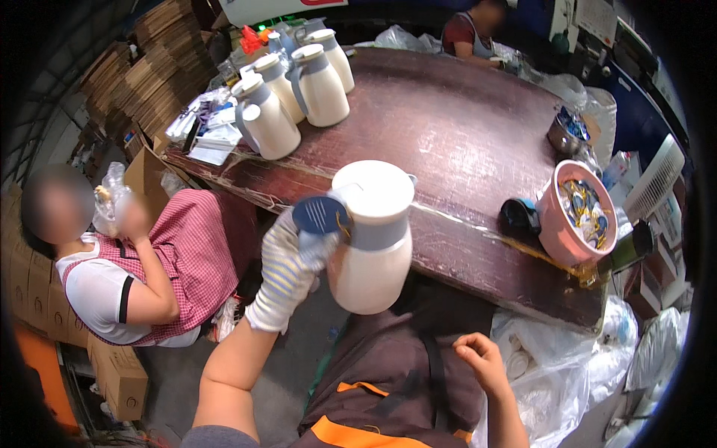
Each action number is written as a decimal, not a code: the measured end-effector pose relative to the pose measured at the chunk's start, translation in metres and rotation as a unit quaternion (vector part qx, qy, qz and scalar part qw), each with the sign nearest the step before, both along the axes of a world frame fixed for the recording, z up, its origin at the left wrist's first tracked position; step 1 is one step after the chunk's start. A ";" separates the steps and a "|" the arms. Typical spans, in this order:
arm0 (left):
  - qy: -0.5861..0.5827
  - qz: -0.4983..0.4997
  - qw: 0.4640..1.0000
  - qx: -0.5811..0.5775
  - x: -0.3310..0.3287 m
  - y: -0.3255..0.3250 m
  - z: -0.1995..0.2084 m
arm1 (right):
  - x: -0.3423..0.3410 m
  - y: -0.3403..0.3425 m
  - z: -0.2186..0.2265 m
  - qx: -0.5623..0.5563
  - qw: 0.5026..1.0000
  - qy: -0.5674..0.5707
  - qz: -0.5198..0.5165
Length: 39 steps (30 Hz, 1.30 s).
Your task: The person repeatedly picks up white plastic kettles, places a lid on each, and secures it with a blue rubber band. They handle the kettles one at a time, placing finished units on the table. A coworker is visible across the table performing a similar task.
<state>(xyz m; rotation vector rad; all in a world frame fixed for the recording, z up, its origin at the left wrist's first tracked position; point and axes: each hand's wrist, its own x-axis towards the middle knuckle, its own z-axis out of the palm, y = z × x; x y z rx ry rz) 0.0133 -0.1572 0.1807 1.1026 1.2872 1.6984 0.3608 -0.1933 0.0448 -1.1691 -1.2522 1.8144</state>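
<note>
My left hand (286, 261), in a striped white knit glove, grips the handle side of a cream vacuum jug (371, 272). The jug is upright, held in front of the table's near edge, with a white lid and a grey collar. A round dark-blue hang tag (321, 216) with yellow string lies over the handle and hides part of my fingers. Lower right, my bare right hand (483, 362) is raised above my dark apron (396, 373). Its fingers are loosely curled and slightly apart, with nothing visible in them.
Several similar jugs (269, 127) stand at the table's far left. On the dark red table (448, 112), a pink basin (556, 224) holds many tags, beside a black cup (517, 215) and a metal bowl (564, 138). A person (127, 284) sits close on the left; another (470, 37) works beyond.
</note>
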 end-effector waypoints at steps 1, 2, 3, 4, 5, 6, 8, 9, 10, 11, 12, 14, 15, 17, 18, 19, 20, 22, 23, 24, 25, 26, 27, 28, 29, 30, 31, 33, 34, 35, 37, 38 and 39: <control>-0.005 0.005 1.000 0.025 -0.010 0.013 0.000 | -0.001 0.000 -0.004 -0.012 1.000 0.006 0.004; -0.036 0.023 0.998 0.049 -0.018 0.029 -0.004 | -0.004 0.000 -0.009 -0.027 1.000 0.012 0.010; -0.019 0.041 0.999 0.014 -0.032 0.038 -0.006 | -0.007 0.000 -0.015 -0.036 0.999 0.019 0.020; -0.021 0.060 0.998 -0.010 -0.039 0.046 -0.003 | -0.010 0.001 -0.024 -0.043 0.999 0.024 0.024; -0.023 0.078 0.996 -0.035 -0.046 0.053 0.000 | -0.014 0.001 -0.031 -0.044 0.999 0.021 0.024; -0.030 0.070 0.996 -0.043 -0.049 0.054 0.003 | -0.017 0.000 -0.038 -0.046 0.998 0.018 0.024; -0.040 0.054 0.996 -0.063 -0.061 0.055 0.007 | -0.019 -0.003 -0.051 -0.057 0.998 0.021 0.031; -0.040 0.050 0.996 -0.063 -0.063 0.054 0.014 | -0.019 -0.003 -0.053 -0.065 0.997 0.020 0.032; -0.059 0.047 0.997 0.003 -0.066 0.061 0.014 | -0.020 -0.003 -0.055 -0.075 0.996 0.017 0.034; -0.076 0.045 0.994 0.068 -0.070 0.071 0.013 | -0.020 -0.004 -0.059 -0.082 0.996 0.021 0.029; -0.093 0.042 0.986 0.133 -0.075 0.082 0.011 | -0.021 -0.003 -0.062 -0.083 0.996 0.010 0.028; -0.018 0.073 0.988 0.138 -0.087 0.105 0.004 | -0.019 -0.002 -0.067 -0.090 0.996 -0.017 0.022; 0.024 0.100 0.983 0.153 -0.095 0.122 -0.005 | -0.021 -0.001 -0.067 -0.078 0.997 -0.016 0.011; 0.115 0.170 0.967 0.150 -0.100 0.145 -0.018 | -0.020 -0.003 -0.077 -0.064 0.997 -0.039 0.013; 0.173 0.212 0.952 0.136 -0.109 0.156 -0.029 | -0.018 -0.003 -0.082 -0.055 0.997 -0.050 0.013; 0.232 0.260 0.930 0.120 -0.130 0.164 -0.046 | -0.021 -0.004 -0.083 -0.071 0.996 -0.042 0.015; 0.286 0.299 0.904 0.104 -0.137 0.173 -0.053 | -0.018 -0.006 -0.097 -0.053 0.997 -0.058 0.019; 0.199 0.237 0.941 0.140 -0.150 0.190 -0.056 | -0.013 -0.008 -0.111 -0.068 0.995 -0.073 -0.007; 0.258 0.263 0.930 0.008 -0.153 0.190 -0.058 | -0.010 -0.006 -0.112 -0.081 0.995 -0.058 -0.024; 0.312 0.285 0.898 -0.124 -0.156 0.188 -0.062 | -0.007 -0.004 -0.112 -0.095 0.994 -0.044 -0.041; 0.319 0.294 0.890 -0.138 -0.158 0.185 -0.071 | -0.006 -0.004 -0.111 -0.111 0.992 -0.028 -0.055; 0.327 0.303 0.882 -0.152 -0.164 0.184 -0.089 | -0.009 0.000 -0.103 -0.125 0.990 -0.024 -0.067; 0.338 0.316 0.872 -0.160 -0.173 0.182 -0.104 | -0.011 0.004 -0.096 -0.142 0.987 -0.006 -0.071; 0.316 0.302 0.887 -0.147 -0.198 0.171 -0.139 | -0.015 0.008 -0.090 -0.164 0.984 0.011 -0.065; 0.298 0.237 0.873 -0.304 -0.160 0.160 -0.122 | -0.011 0.010 -0.087 -0.164 0.984 0.004 -0.071; 0.338 0.181 0.858 -0.341 -0.141 0.164 -0.130 | -0.008 0.011 -0.086 -0.164 0.984 -0.003 -0.076; 0.409 0.172 0.836 -0.322 -0.128 0.158 -0.130 | -0.007 0.014 -0.082 -0.163 0.984 -0.007 -0.068; 0.506 0.157 0.804 -0.271 -0.113 0.157 -0.139 | -0.009 0.032 -0.059 0.024 0.990 -0.109 -0.089; 0.534 0.153 0.797 -0.237 -0.109 0.161 -0.141 | -0.010 0.043 -0.046 0.117 0.976 -0.157 -0.097; 0.550 0.156 0.791 -0.220 -0.110 0.170 -0.148 | -0.008 0.058 -0.032 0.164 0.963 -0.169 -0.134; 0.570 0.159 0.769 -0.242 -0.104 0.185 -0.146 | -0.004 0.098 -0.015 0.277 0.917 -0.204 -0.204; 0.579 0.160 0.758 -0.254 -0.103 0.191 -0.145 | -0.001 0.116 -0.014 0.337 0.884 -0.228 -0.232; 0.610 0.164 0.735 -0.245 -0.105 0.196 -0.153 | 0.002 0.132 -0.013 0.339 0.877 -0.243 -0.239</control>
